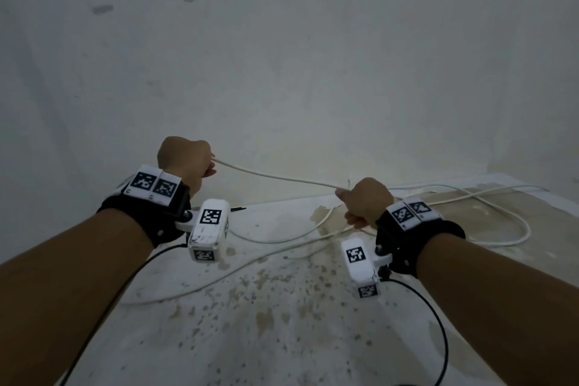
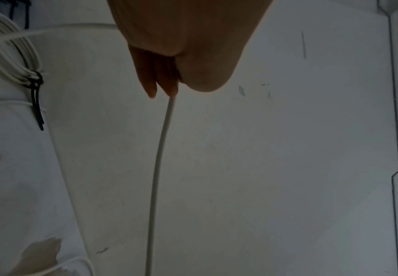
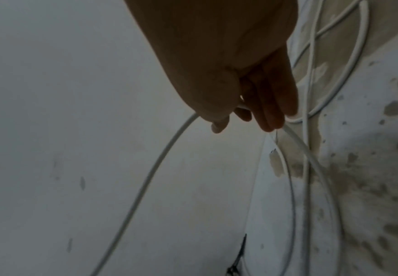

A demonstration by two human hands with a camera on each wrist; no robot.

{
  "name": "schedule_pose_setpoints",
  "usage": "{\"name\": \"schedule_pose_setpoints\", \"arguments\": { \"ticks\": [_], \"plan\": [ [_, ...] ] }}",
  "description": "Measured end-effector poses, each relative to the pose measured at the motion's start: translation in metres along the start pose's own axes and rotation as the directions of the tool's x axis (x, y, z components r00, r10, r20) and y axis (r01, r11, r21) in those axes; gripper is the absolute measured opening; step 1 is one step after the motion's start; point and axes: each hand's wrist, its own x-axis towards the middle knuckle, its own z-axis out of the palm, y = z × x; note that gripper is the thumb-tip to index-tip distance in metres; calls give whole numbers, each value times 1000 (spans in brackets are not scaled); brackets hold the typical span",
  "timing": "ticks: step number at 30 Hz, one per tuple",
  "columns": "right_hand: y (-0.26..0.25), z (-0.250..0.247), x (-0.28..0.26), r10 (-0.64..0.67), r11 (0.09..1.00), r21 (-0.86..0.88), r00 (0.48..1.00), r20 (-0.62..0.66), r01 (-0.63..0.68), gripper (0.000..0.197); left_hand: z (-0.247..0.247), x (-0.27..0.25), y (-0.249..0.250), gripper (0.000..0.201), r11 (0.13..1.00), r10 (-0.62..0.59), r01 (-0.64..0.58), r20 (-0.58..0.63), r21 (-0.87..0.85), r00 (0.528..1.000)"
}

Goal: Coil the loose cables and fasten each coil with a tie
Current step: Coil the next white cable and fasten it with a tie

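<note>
Two bare hands are held above a stained, paint-flecked white counter (image 1: 282, 323), and a thin white round cable (image 1: 275, 178) is stretched between them. The left hand (image 1: 185, 160) is raised higher near the pale wall (image 1: 282, 56), its grip closed into a fist around one part of the cable. The right hand (image 1: 366, 202) is lower and to the right, its thumb and fingers (image 3: 271, 104) clamped on the same cable. From the right hand the rest of the cable is trailed in loose loops across the counter. In the left wrist view, a finished coil of white cable (image 2: 11, 56) is seen lying on the counter, fastened with a black tie (image 2: 36, 89). A small black tie (image 1: 238, 209) is lain near the wall edge.
</note>
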Motion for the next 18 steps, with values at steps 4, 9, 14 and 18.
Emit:
{"name": "schedule_pose_setpoints", "arguments": {
  "ticks": [4, 9, 14, 18],
  "plan": [
    [4, -11, 0, 152, 846, 513, 988, 23, -143, 17, -4, 9, -9, 27, 998, -13, 12, 14, 69, 1000],
    [5, -20, -1, 220, 393, 907, 973, 66, -150, 20, 8, 10, -22, 46, 975, -33, -7, 174, 220, 984],
    [2, -22, 6, 214, 165, 978, 973, 92, -128, 19, 15, 15, -24, 23, 888, 110, -208, 251, 409, 962],
    [9, -28, 9, 183, 163, 972, 973, 140, -171, 18, 13, 18, -23, 14, 771, 258, -344, 230, 536, 938]
  ]
}}
